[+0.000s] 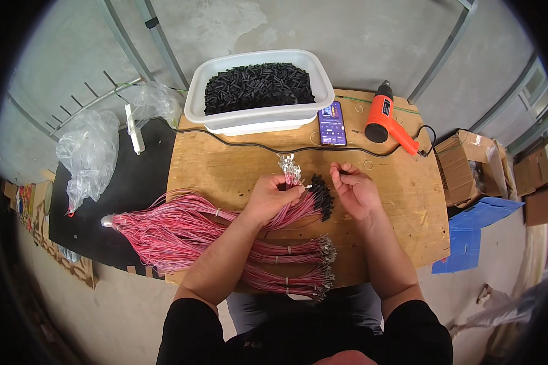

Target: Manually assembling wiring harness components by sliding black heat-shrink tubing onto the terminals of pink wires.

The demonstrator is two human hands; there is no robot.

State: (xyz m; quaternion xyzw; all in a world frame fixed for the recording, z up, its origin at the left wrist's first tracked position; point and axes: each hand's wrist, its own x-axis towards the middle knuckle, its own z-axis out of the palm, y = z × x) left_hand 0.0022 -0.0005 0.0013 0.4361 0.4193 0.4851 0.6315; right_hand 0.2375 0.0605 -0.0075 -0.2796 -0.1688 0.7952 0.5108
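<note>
My left hand (269, 199) is closed around a bunch of pink-and-white wires, whose silvery terminal ends (290, 170) stick up past the thumb. To the right of that hand my right hand (356, 191) holds its thumb and fingertips together in a pinch; what is between them, if anything, is too small to make out. Between the hands lie wire ends covered with black sleeves (324, 198). Nearer to me, several tied wire bundles (286, 272) with bare metal ends rest on the table. They run left into one large pink wire bundle (164, 234).
A white plastic tub (196, 103) of short black sleeves (259, 88) stands at the back of the wooden table (408, 207). Beside it are a phone (332, 125) and an orange heat gun (385, 118). A black cable (249, 145) crosses the tabletop. Plastic bags (91, 155) lie left; cardboard boxes (469, 164) stand right.
</note>
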